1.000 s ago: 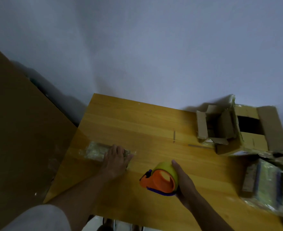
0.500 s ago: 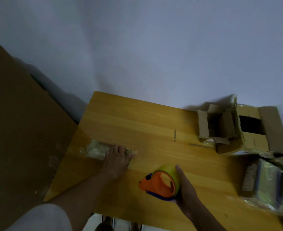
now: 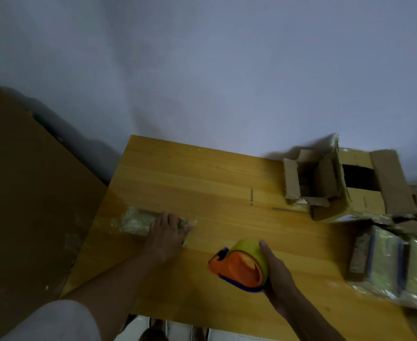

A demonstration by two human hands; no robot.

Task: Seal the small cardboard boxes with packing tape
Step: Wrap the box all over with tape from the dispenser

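A small flat box wrapped in shiny tape (image 3: 136, 220) lies near the left edge of the wooden table (image 3: 202, 183). My left hand (image 3: 166, 233) rests flat on its right end, fingers straight. My right hand (image 3: 277, 274) grips an orange tape dispenser (image 3: 239, 265) with a yellow roll, held just above the table's front middle. No tape strand between dispenser and box can be made out.
Open cardboard boxes (image 3: 337, 183) with raised flaps stand at the table's far right. Tape-wrapped packages (image 3: 394, 264) lie at the right edge. A large brown board (image 3: 25, 205) leans at the left. A grey wall rises behind.
My right hand with the dispenser has drifted slightly toward me and to the right. My left hand stays on the wrapped box.
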